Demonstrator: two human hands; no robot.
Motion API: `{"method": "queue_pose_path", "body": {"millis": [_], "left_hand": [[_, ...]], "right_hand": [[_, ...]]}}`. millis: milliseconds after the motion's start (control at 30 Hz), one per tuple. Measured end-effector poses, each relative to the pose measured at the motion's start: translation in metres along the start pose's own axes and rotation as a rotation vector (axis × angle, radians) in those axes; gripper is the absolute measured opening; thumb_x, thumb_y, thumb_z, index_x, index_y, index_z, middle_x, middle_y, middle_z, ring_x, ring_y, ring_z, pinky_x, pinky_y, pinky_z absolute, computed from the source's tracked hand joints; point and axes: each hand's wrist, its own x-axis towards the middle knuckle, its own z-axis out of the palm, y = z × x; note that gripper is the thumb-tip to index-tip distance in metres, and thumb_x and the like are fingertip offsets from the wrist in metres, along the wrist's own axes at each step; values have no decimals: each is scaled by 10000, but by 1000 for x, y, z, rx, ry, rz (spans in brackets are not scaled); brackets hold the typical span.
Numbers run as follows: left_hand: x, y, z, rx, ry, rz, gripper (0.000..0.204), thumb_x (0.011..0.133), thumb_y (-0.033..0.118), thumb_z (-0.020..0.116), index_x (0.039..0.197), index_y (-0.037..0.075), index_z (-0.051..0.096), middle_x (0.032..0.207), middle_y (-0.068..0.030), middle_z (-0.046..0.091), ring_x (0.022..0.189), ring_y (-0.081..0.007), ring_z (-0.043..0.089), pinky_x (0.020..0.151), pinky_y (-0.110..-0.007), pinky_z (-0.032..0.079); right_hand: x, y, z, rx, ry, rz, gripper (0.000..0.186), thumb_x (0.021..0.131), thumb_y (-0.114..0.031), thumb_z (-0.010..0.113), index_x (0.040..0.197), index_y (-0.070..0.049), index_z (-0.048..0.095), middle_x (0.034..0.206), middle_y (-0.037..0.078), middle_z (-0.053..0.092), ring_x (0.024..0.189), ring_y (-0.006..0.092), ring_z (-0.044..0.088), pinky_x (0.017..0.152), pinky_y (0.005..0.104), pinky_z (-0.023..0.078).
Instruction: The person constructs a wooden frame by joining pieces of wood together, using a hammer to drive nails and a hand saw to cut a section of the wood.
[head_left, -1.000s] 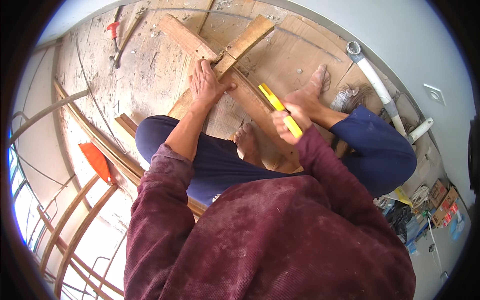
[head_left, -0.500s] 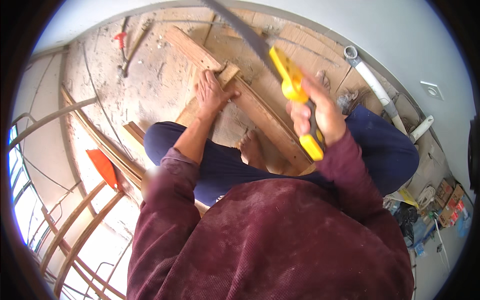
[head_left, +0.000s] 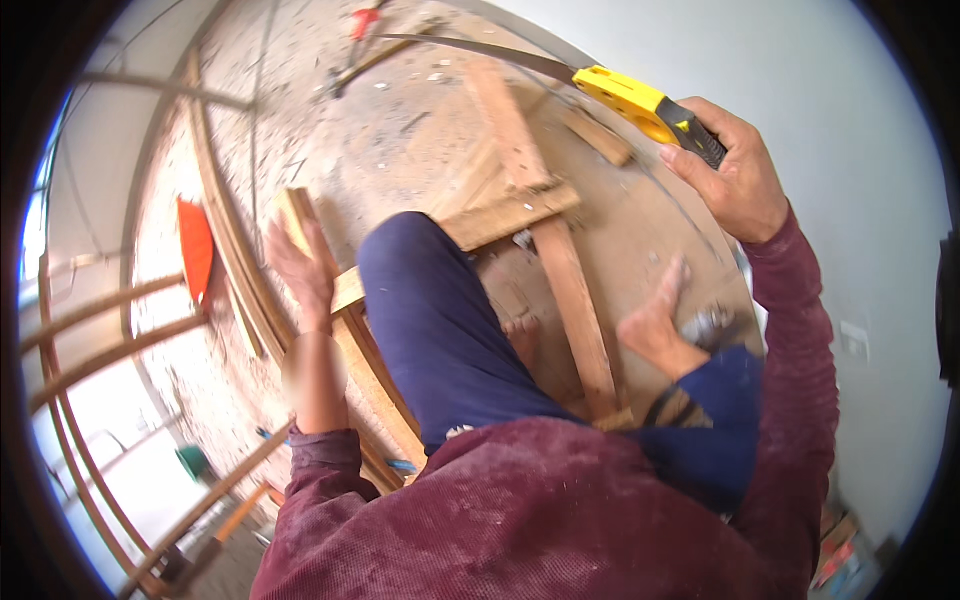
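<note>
My right hand (head_left: 738, 178), raised at the upper right by the wall, is closed round the grip of a handsaw (head_left: 622, 92) with a yellow and black handle. Its dark blade extends leftward above the floor. On the left, my left hand (head_left: 303, 272) has its fingers stretched out, slightly blurred, against or beside the end of a wooden piece (head_left: 296, 208); contact is unclear. Between my legs lies a reddish plank (head_left: 575, 310). A paler board (head_left: 515, 212) crosses it, passing partly behind my raised knee.
Behind the boards lie a red-ended tool (head_left: 364, 22) and a short wood offcut (head_left: 600, 137). Long wooden strips (head_left: 232, 210) and an orange-red sheet (head_left: 195, 250) are at the left. My bare foot (head_left: 655, 315) rests right of the plank. A white wall (head_left: 850, 250) rises at the right.
My left hand has left the boards and moved left to the wooden piece. My right hand has swung the saw up and right. The view has shifted, and my left knee is now raised.
</note>
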Motion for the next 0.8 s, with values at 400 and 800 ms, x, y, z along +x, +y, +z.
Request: {"method": "queue_pose_path", "body": {"millis": [400,800], "left_hand": [[-102,-59,35,130,-399,-171,778,817,626,547,1397,131,395,1492,-102,289,1424,-338,122,1109,-578,38],[-91,131,-102,-1031,-282,-762,765,930,535,446,1475,43,232,1525,-262,157,1423,-384,150,1147,-468,164]], "right_hand": [[197,45,62,218,-143,193,235,888,-155,600,1068,-8,568,679,-40,448,528,30,358,471,191,267],[131,-96,-55,34,-678,606,243,826,-138,634,1030,-32,554,619,-33,454,470,49,411,414,211,315]]}}
